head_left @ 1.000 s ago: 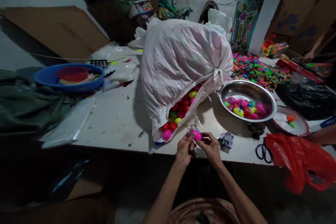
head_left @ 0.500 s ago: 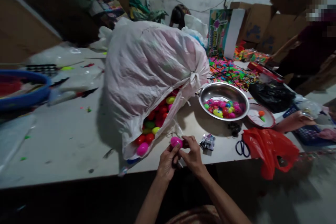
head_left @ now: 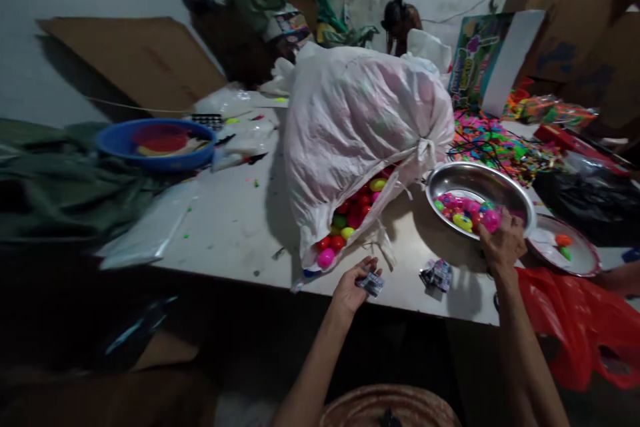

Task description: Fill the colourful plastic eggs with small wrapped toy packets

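Note:
My left hand (head_left: 351, 285) is closed on a small printed packet (head_left: 372, 283) just above the table's front edge. On the right, my right hand (head_left: 504, 240) reaches over the near rim of a steel bowl (head_left: 520, 197), its fingers around a pink plastic egg (head_left: 491, 219). Several colourful plastic eggs lie in the bowl. A large white sack (head_left: 350, 107) sits mid-table, its side torn open onto red, green, yellow and pink eggs (head_left: 337, 241). Between my hands, a little pile of similar packets (head_left: 437, 275) rests on the table.
A red plastic bag (head_left: 585, 320) hangs at the right table edge, near a plate (head_left: 583, 260) holding two small pieces. A blue basin (head_left: 165, 159) stands at left. Behind the bowl lie colourful plastic bits (head_left: 480, 140). Another person (head_left: 400, 23) is at the back.
My hands have parted. The right one has carried the pink egg right, to the bowl; the left one now shows a packet. The view has swung left.

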`<state>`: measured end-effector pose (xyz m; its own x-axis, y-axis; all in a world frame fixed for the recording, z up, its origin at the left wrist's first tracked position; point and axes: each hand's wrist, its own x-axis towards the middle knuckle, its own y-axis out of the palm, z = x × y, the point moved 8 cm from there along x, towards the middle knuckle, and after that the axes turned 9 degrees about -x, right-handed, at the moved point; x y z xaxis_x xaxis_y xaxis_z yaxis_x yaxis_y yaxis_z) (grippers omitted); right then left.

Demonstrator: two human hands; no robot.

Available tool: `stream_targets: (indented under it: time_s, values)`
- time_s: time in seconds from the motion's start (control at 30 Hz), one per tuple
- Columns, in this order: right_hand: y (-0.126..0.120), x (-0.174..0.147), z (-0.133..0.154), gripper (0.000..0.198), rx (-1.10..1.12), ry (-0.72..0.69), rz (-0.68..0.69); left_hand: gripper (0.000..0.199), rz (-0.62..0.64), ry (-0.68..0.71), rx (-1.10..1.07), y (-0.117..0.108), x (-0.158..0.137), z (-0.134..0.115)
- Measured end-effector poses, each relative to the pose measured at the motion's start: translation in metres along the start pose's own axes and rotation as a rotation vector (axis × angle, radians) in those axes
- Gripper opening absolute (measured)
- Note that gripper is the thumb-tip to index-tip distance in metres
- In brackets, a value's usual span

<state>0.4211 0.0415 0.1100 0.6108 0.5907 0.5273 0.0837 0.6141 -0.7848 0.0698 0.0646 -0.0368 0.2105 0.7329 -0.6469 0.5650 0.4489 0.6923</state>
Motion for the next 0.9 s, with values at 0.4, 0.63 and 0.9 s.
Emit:
stream_targets:
  time_s: [0.4, 0.63, 0.9]
  values:
    - [0.091, -0.201, 0.330, 0.023, 0.100, -1.035, 0.736, 0.037, -0.174, 0.555, 0.414, -0.060, -0.028, -0.084]
    - [0.099, -0.206, 0.330, 0.019, 0.065, -1.053, 0.765, 0.033, -0.132, 0.602, 0.546, -0.064, -0.029, -0.107]
    - [0.076, -0.156, 0.273, 0.030, 0.636, -0.444, 0.831, 0.051, -0.127, 0.608, 0.539, -0.055, -0.025, -0.104]
